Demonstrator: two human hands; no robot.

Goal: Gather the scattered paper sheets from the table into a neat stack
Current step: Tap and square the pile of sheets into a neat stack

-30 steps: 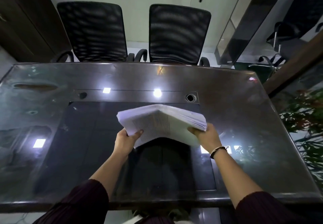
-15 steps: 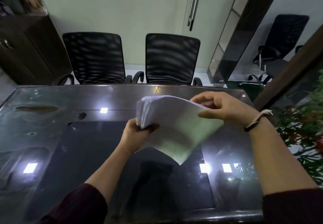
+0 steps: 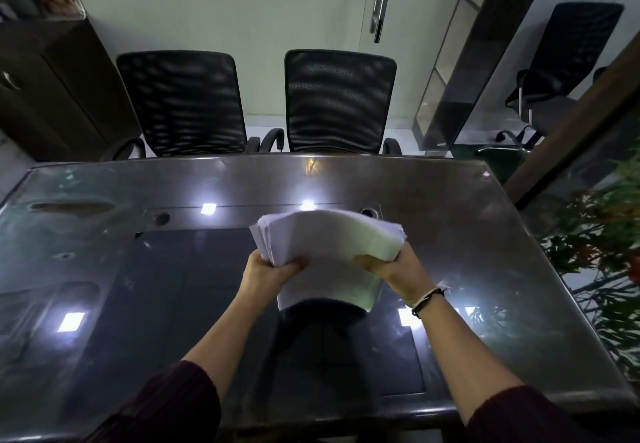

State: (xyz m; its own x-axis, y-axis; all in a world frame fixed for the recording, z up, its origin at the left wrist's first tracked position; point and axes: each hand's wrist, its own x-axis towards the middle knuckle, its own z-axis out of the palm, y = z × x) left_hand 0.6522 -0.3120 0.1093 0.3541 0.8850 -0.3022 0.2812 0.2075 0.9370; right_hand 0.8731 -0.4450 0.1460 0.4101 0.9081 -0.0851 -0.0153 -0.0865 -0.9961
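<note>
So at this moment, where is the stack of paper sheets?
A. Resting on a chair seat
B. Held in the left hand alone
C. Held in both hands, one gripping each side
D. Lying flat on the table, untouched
C: the left hand and right hand each grip one side of the paper stack, over the glass table.

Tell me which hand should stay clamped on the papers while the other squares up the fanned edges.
Probably the left hand. It wraps the papers near the splayed left corner, thumb on top. The right hand only pinches the right edge, so it is freer to let go and tap.
</note>
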